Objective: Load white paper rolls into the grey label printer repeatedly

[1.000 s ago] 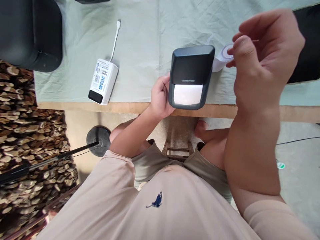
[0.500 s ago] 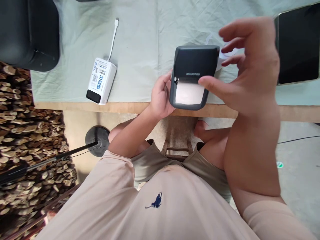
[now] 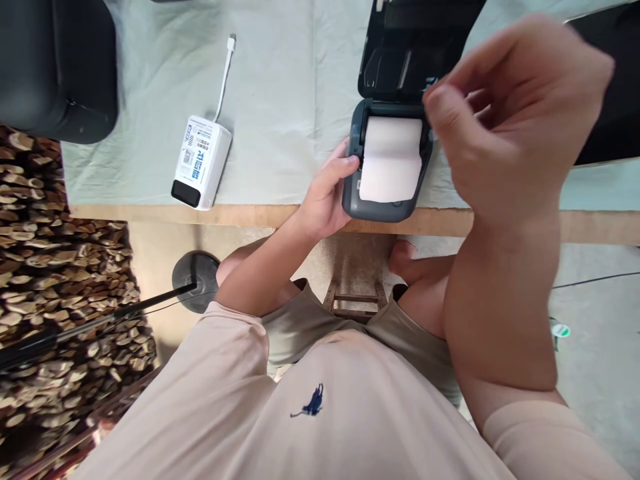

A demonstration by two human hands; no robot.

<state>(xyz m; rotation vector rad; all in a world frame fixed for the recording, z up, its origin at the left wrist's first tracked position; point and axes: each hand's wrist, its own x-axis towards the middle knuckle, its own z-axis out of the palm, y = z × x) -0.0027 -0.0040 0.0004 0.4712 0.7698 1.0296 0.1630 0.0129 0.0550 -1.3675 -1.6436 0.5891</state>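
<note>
One printer (image 3: 380,212), lid (image 3: 410,47) raised, paper (image 3: 393,163) exposed, left hand (image 3: 324,200) grasping its side, right hand (image 3: 523,113) beside the lid (grip uncertain), opening apparently underway, next move likely needing steady support.

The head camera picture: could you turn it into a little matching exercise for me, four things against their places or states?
Things:
1. Lid
2. Power bank
3. Left hand
4. Paper

Places or states:
A. White, set in the printer
B. Lying on the cloth, cable attached
C. Swung open
D. Holding the printer's side

Pairs: 1-C, 2-B, 3-D, 4-A
</note>
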